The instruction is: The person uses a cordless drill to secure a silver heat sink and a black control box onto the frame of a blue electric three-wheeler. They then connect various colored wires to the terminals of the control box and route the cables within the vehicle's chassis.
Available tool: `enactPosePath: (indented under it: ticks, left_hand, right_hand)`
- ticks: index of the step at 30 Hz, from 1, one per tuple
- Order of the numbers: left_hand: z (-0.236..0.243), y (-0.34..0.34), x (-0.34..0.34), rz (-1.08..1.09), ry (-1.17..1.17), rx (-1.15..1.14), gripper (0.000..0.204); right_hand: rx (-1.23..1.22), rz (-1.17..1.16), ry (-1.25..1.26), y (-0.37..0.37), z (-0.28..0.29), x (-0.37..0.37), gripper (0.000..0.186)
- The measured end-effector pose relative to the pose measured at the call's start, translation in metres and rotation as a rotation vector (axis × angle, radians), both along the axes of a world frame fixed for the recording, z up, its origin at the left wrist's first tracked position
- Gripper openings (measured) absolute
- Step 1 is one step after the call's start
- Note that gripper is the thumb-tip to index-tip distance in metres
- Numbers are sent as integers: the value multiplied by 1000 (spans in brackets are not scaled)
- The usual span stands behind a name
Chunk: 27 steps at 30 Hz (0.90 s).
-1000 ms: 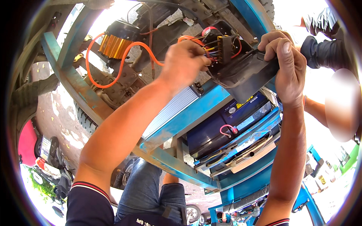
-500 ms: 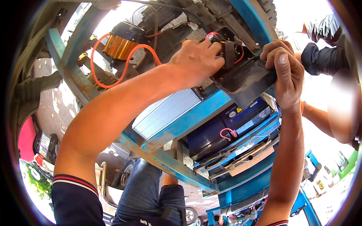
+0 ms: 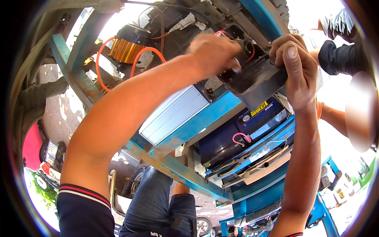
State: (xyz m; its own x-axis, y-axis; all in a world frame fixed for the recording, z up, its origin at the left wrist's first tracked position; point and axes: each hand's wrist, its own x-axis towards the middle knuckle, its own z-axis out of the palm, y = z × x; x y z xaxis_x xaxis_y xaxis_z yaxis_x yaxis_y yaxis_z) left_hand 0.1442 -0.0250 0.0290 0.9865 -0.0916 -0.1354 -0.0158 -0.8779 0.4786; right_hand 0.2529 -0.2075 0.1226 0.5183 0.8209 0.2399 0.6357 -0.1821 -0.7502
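My left hand (image 3: 213, 53), smeared by motion, is over the wiring in an open black box (image 3: 246, 47), partly hiding it; whether it holds anything is unclear. My right hand (image 3: 296, 69) grips the edge of the black plastic cover (image 3: 260, 83) beside the box. Red wires (image 3: 250, 55) show inside. An orange cable (image 3: 100, 67) loops by a gold finned motor controller or similar unit (image 3: 126, 49). Below lies a silver ribbed metal case (image 3: 173, 114) on the blue frame (image 3: 197, 122).
Dark blue batteries (image 3: 221, 142) with a pink lead sit lower in the frame. Another person's arm (image 3: 335, 122) and dark-clad limb (image 3: 339, 59) are at the right. A pink scooter (image 3: 33, 146) stands at the far left, and more blue metal framework (image 3: 323, 217) is at lower right.
My left hand has moved right and slightly upward over the box's wiring, uncovering more of the silver case. My right hand still grips the cover, with only slight shifts.
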Motion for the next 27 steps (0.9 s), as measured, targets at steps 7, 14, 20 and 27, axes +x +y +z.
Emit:
enactPosePath:
  ticks: [7, 14, 20, 27]
  left_hand:
    - [-3, 3, -11, -249, 25, -202, 13]
    - [4, 8, -13, -267, 122, -494, 16]
    - [-25, 63, -28, 443, -145, -546, 32]
    - [-37, 51, -36, 437, 150, -589, 33]
  right_hand:
    - [-18, 10, 14, -4, 4, 1, 54]
    - [-16, 30, 21, 2, 5, 3, 53]
    - [-12, 23, -5, 4, 7, 4, 56]
    - [-35, 11, 33, 4, 4, 4, 56]
